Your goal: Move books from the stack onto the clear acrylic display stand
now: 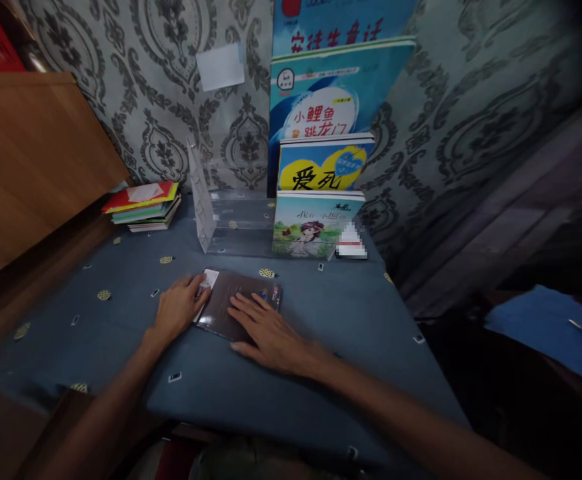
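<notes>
A dark brown book (228,293) lies flat on the blue-grey tablecloth (321,313) in front of me. My right hand (265,333) rests on its cover with the fingers stretched out flat. My left hand (178,308) sits at the book's left edge, its fingers curled over the white corner there. Behind the book, a clear acrylic stand (211,207) holds several picture books in rising tiers: a green one with a girl (313,233) in front, a yellow and blue one (323,167) above it, and a tall blue one (331,93) behind.
A low stack of coloured books (145,205) lies at the table's far left. A wooden panel (25,160) rises on the left. Patterned grey wallpaper (161,100) backs the table. A blue cloth (551,330) lies in the dark area to the right, past the table's edge.
</notes>
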The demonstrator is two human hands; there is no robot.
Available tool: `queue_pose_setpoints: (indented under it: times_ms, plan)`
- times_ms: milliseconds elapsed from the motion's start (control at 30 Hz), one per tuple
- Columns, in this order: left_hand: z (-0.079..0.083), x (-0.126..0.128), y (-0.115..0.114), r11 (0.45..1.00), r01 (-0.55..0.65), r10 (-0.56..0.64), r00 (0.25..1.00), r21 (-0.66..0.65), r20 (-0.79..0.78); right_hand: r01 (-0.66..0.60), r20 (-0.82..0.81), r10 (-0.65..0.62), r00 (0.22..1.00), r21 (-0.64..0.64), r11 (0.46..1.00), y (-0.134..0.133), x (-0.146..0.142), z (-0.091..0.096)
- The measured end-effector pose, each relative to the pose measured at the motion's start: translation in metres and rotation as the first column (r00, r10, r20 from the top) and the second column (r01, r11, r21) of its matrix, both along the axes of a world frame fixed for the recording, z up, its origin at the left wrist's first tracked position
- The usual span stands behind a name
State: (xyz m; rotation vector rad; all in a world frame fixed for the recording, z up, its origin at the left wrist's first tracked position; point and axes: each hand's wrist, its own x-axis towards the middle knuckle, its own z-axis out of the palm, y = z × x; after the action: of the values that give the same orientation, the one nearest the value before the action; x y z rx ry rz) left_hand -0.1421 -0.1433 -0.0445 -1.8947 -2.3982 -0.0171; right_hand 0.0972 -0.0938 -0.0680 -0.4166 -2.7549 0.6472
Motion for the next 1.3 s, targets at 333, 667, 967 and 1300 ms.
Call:
queue_pose_setpoints:
  times_ms: [333,667,967,1300]
  plan:
    - [-0.001,0.015,0.001,0.998,0.063,-0.063,0.996,0.006,0.055,0.195,-0.122,-0.193,0.973,0.001,0.981,0.02,0.032,-0.018]
    - [0.003,0.055,0.002,0.988,0.113,-0.103,0.99,-0.103,0.098,0.389,-0.169,-0.394,0.904,-0.063,0.919,0.04,0.093,-0.027]
    - [-0.012,0.066,0.003,0.971,0.208,-0.208,0.978,0.116,-0.018,0.477,-0.126,-0.49,0.863,-0.115,0.871,0.052,0.117,-0.031]
    - [-0.028,0.05,0.009,0.909,0.317,-0.369,0.914,0.272,0.169,0.478,-0.101,-0.48,0.871,-0.045,0.877,0.05,0.116,-0.028]
